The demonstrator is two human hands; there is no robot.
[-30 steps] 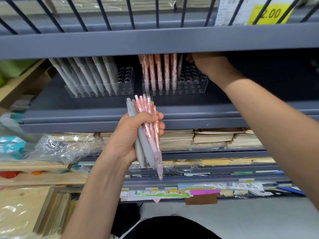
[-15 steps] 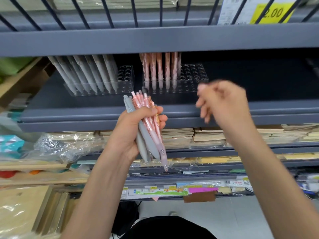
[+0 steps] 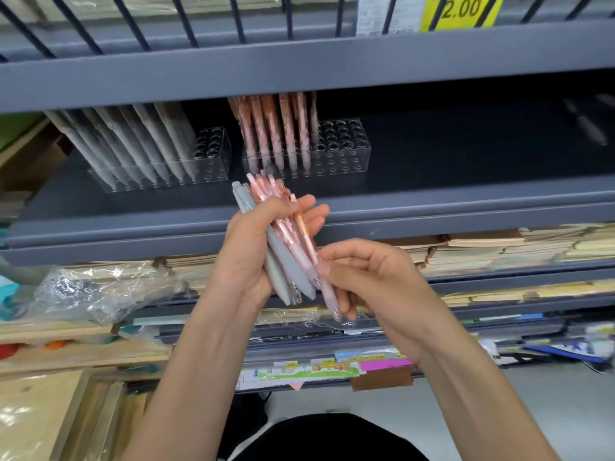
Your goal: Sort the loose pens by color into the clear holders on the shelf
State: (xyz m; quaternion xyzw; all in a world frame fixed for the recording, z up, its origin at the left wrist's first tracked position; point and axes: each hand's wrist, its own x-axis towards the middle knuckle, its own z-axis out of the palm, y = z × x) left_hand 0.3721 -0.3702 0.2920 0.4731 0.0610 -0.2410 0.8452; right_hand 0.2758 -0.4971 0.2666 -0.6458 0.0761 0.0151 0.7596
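Yellow price tag, "2.00", at top rack's rt end. Notebook stacks along lower shelf; crinkled clear plastic at its left end. Pink label touching brown tag lower down.

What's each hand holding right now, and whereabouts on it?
The left hand grips a bundle of gray and pink pens around their middles. The right hand pinches one pink pen of that bundle near its lower tip.
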